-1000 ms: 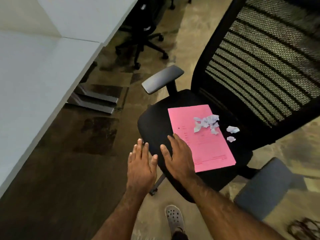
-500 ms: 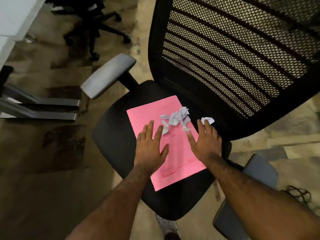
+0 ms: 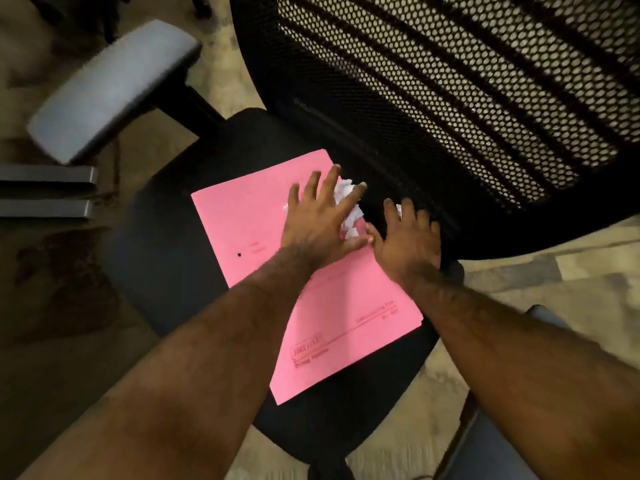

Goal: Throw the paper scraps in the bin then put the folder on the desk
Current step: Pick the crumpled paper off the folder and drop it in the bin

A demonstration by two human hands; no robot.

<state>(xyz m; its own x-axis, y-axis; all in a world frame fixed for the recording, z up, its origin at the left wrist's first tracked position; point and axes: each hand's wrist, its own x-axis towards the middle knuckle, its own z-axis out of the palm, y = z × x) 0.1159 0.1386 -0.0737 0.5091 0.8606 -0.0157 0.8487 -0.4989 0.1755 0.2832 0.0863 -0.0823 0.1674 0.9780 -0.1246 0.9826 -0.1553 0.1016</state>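
A pink folder lies flat on the black seat of an office chair. White crumpled paper scraps sit on the folder's far right part, near the backrest. My left hand is spread flat over the scraps, fingers apart, covering most of them. My right hand rests palm down just to the right, on the folder's edge and the seat, with a small white scrap showing at its fingertips. The two thumbs nearly touch. No bin or desk is in view.
The chair's black mesh backrest rises right behind the hands. A grey armrest sticks out at the upper left, and a second armrest is at the lower right. Grey metal desk feet lie on the floor at the left.
Both hands have moved forward up the folder onto the scraps. My left hand now covers the pile, my right hand has closed in beside it. The view has moved closer to the chair.
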